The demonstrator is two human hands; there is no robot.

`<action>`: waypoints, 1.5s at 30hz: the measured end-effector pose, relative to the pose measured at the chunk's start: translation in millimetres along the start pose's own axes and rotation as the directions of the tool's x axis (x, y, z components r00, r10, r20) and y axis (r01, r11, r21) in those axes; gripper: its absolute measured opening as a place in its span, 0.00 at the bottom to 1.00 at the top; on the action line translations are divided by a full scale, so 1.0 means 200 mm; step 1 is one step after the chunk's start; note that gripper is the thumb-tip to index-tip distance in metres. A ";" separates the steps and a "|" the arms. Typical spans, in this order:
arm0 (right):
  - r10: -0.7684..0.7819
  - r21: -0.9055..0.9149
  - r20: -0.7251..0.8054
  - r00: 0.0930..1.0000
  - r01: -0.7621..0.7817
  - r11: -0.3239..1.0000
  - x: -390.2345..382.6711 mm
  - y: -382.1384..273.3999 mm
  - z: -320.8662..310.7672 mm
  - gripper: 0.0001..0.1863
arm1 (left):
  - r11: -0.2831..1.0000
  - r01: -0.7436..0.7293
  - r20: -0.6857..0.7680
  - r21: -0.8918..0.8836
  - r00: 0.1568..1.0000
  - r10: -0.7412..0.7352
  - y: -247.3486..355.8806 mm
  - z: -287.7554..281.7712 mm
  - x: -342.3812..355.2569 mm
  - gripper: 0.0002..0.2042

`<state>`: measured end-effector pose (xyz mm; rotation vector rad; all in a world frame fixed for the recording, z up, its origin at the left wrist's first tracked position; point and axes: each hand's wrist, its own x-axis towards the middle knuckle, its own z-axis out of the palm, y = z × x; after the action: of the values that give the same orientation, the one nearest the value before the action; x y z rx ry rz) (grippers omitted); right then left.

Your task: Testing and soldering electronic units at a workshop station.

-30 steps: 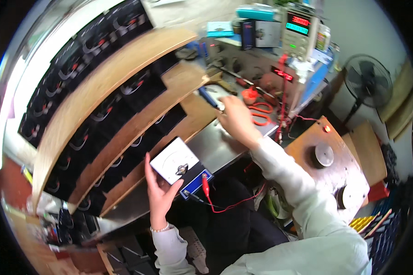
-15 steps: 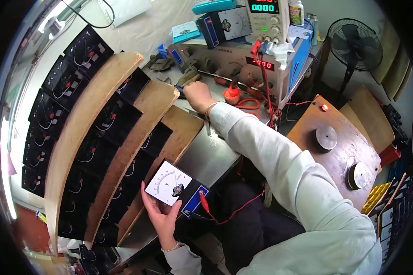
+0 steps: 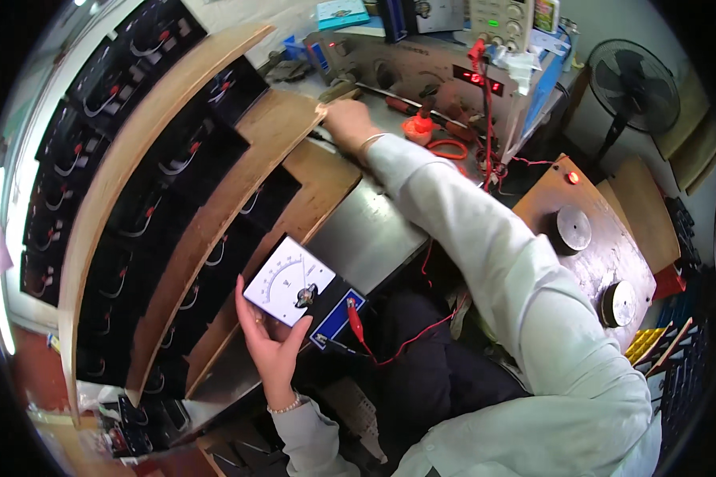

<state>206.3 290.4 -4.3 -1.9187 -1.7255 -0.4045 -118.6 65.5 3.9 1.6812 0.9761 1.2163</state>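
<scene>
My left hand [image 3: 270, 342] grips a white-faced analog meter [image 3: 288, 278] with a black body and a blue terminal panel [image 3: 336, 318]. A red clip lead [image 3: 356, 322] and a dark lead are attached at the panel. My right hand [image 3: 348, 126] reaches over the back of the steel bench [image 3: 358, 222], beside the end of a wooden shelf [image 3: 274, 115], with its fingers curled. What they hold, if anything, is hidden. Red-handled scissors [image 3: 447, 145] and an orange-red container [image 3: 418, 127] lie just right of that hand.
Wooden shelves of black meters [image 3: 179, 151] fill the left. A bench power supply [image 3: 497, 20] and steel instrument [image 3: 398, 56] stand at the back. A metal board [image 3: 612, 270] with two round weights [image 3: 571, 226] is at the right, before a fan [image 3: 628, 87].
My right hand has moved from beside a blue-handled tool farther back and left, toward the shelf end. My left hand still holds the meter. The camera view has shifted.
</scene>
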 end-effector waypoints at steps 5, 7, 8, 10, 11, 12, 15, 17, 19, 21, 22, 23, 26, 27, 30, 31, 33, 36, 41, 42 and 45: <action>-0.039 0.310 0.070 0.997 0.015 0.950 -0.19 0.07 -0.28 0.22 | 0.991 -0.018 0.061 -0.133 0.998 0.026 -0.03 -0.03 0.02 0.51; -0.064 0.405 -0.065 0.996 0.085 0.910 -0.45 -0.03 -0.44 0.22 | 0.991 -0.052 0.061 -0.122 0.996 0.060 -0.07 -0.07 0.03 0.50; -0.019 0.499 -0.052 0.998 0.043 0.866 -0.59 -0.13 -0.53 0.21 | 0.987 -0.020 0.047 -0.160 0.998 0.028 -0.08 -0.10 0.01 0.50; 0.002 0.549 -0.077 0.997 0.040 0.835 -0.87 -0.29 -0.69 0.22 | 0.990 -0.043 0.053 -0.131 0.997 0.051 -0.07 -0.12 0.01 0.50; 0.002 0.647 -0.009 1.000 0.005 0.762 -1.01 -0.40 -0.77 0.25 | 0.988 -0.034 0.049 -0.150 0.998 0.042 -0.06 -0.13 0.01 0.49; 0.002 0.726 0.059 0.998 -0.044 0.686 -1.13 -0.49 -0.82 0.29 | 0.988 -0.042 0.044 -0.149 0.998 0.049 -0.07 -0.13 0.00 0.49; -0.078 0.639 0.009 0.997 0.054 0.767 -1.31 -0.71 -0.87 0.46 | 0.987 -0.023 0.066 -0.156 0.997 0.033 -0.02 -0.11 0.00 0.48; -0.033 0.574 -0.003 0.999 0.029 0.818 -1.36 -0.76 -0.81 0.55 | 0.985 0.002 0.069 -0.174 0.998 0.010 0.02 -0.03 -0.03 0.48; 0.051 0.536 -0.035 0.998 -0.024 0.844 -1.40 -0.75 -0.81 0.60 | 0.998 -0.069 -0.025 -0.011 0.997 0.069 0.05 0.11 -0.14 0.47; 0.031 0.650 -0.043 0.999 0.004 0.760 -1.50 -0.68 -0.78 0.61 | 0.878 -0.205 -0.059 0.432 0.965 0.254 0.14 0.20 -0.31 0.42; 0.021 0.726 -0.041 0.999 0.016 0.687 -1.58 -0.61 -0.79 0.62 | 0.729 -0.245 -0.014 0.639 0.944 0.329 0.25 0.24 -0.39 0.40; 0.035 0.715 -0.010 0.999 -0.017 0.699 -1.65 -0.55 -0.87 0.63 | 0.755 -0.269 0.011 0.598 0.945 0.328 0.31 0.29 -0.46 0.35; 0.171 0.624 0.047 0.984 -0.162 0.764 -1.91 -0.25 -1.08 0.64 | 0.897 -0.275 0.171 0.346 0.959 0.228 0.43 0.44 -0.62 0.27; 0.304 0.541 0.033 0.952 -0.272 0.796 -1.99 -0.11 -1.13 0.64 | 0.909 -0.259 0.272 0.326 0.947 0.172 0.38 0.46 -0.67 0.30; 0.642 0.089 -0.215 0.736 -0.640 0.763 -2.28 0.25 -1.37 0.62 | 0.935 -0.210 0.471 0.284 0.880 0.055 0.21 0.51 -0.77 0.28; 0.689 -0.046 -0.314 0.653 -0.736 0.676 -2.39 0.37 -1.43 0.61 | 0.945 -0.206 0.487 0.255 0.872 0.058 0.17 0.52 -0.79 0.28; 0.754 -0.179 -0.434 0.494 -0.867 0.465 -2.54 0.57 -1.48 0.60 | 0.963 -0.103 0.638 0.250 0.766 -0.084 0.10 0.50 -0.78 0.24; 0.810 -0.222 -0.446 0.380 -0.924 0.311 -2.62 0.70 -1.49 0.60 | 0.918 -0.263 0.761 0.295 0.646 -0.059 0.12 0.50 -0.68 0.21; 0.845 -0.179 -0.433 0.315 -0.948 0.262 -2.55 0.70 -1.49 0.58 | 0.873 -0.313 0.719 0.373 0.692 -0.059 0.27 0.56 -0.58 0.19; 0.842 -0.188 -0.438 0.316 -0.948 0.258 -2.55 0.69 -1.48 0.58 | 0.870 -0.330 0.738 0.366 0.673 -0.055 0.27 0.56 -0.58 0.19; 0.772 -0.276 -0.524 0.358 -0.930 0.244 -2.57 0.72 -1.44 0.61 | 0.884 -0.287 0.695 0.369 0.717 -0.058 0.24 0.57 -0.61 0.16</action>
<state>309.4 -303.7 -74.9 -2.6913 -0.0771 -0.7072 -31.4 -84.7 -12.9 2.3541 0.6938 0.3195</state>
